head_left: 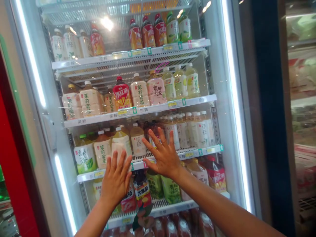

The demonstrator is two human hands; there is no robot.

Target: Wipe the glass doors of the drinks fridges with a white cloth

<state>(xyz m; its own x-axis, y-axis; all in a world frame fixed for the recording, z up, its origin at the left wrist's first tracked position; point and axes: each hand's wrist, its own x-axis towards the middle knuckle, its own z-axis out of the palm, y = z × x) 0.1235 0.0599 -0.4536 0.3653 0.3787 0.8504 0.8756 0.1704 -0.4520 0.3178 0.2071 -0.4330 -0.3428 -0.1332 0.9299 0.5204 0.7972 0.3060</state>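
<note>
Both of my hands are raised, palms forward, before a lit drinks cooler with glass in front of its shelves. My left hand [116, 179] is open, fingers up, overlapping the lower part of a pale-labelled bottle [120, 140] on the third shelf. My right hand [164, 156] is open with fingers spread, to the right of a bottle of pale tea [138, 141]; it hides parts of the bottles behind it. Neither hand holds anything. I cannot tell whether the palms touch the glass. Just right of my left hand, a dark bottle [141, 189] stands one shelf lower.
Several wire shelves carry tea bottles, including a red-labelled bottle [122, 93] and a pink-labelled bottle [156, 88]. Bright light strips [235, 105] run down both sides of the cooler. A red panel [17, 171] stands at left; blurred shelves [302, 102] with goods are at right.
</note>
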